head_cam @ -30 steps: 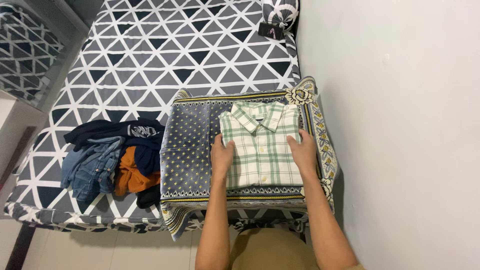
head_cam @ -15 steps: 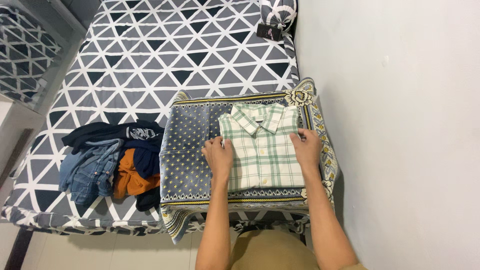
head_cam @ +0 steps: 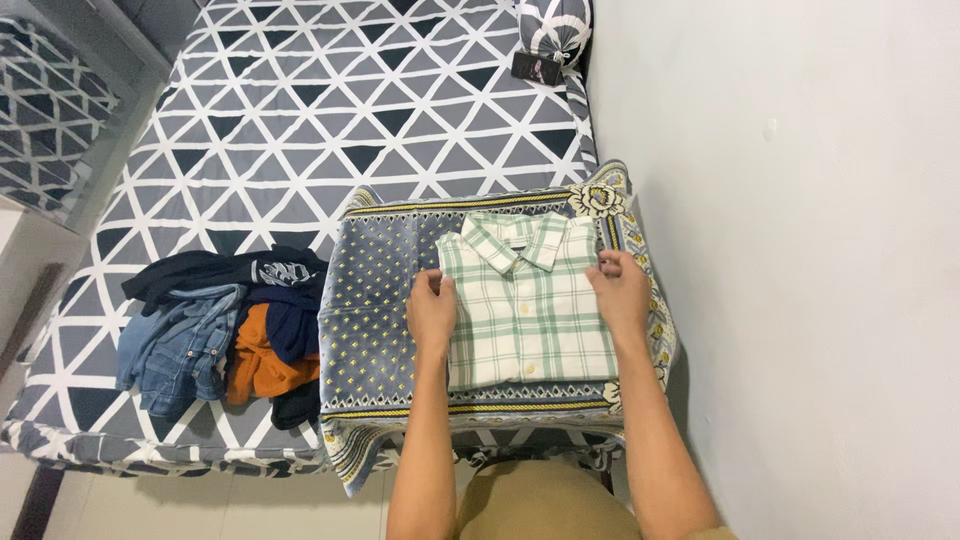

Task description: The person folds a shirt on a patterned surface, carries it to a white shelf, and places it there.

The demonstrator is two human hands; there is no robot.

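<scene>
Bed (head_cam: 330, 110) w/ triangle sheet fills the room; a blue patterned cloth (head_cam: 375, 300) covers its near right corner by the wall. On the cloth's right half lies a folded green-checked shirt (head_cam: 525, 300), collar up. Left hand (head_cam: 432, 312) presses the shirt's left edge, right hand (head_cam: 620, 290) its right edge, fingers curled, maybe tucking under. Looks like squaring the fold; next likely needs an even lift. Clothes pile (head_cam: 220, 330) sits left.
</scene>
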